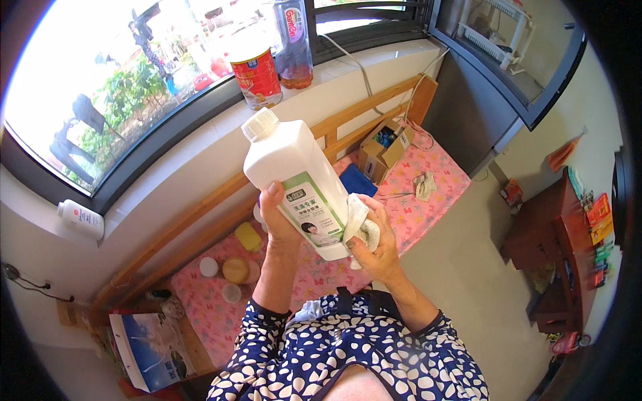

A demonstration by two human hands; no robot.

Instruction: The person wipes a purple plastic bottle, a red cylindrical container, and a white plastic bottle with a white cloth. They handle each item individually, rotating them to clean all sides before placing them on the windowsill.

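A large white plastic bottle with a white screw cap and a green-and-white label is held up in front of me, tilted to the left. My left hand grips its left side, thumb on the front of the label and the other fingers hidden behind. At the lower right of the bottle, my right hand presses a crumpled white cloth against its side. The bottle's far side is out of sight.
On the windowsill stand a red tin, a clear bottle and a small white bottle. A pink-covered bed bears an open cardboard box, a rag and several jars. At right is a dark red cabinet.
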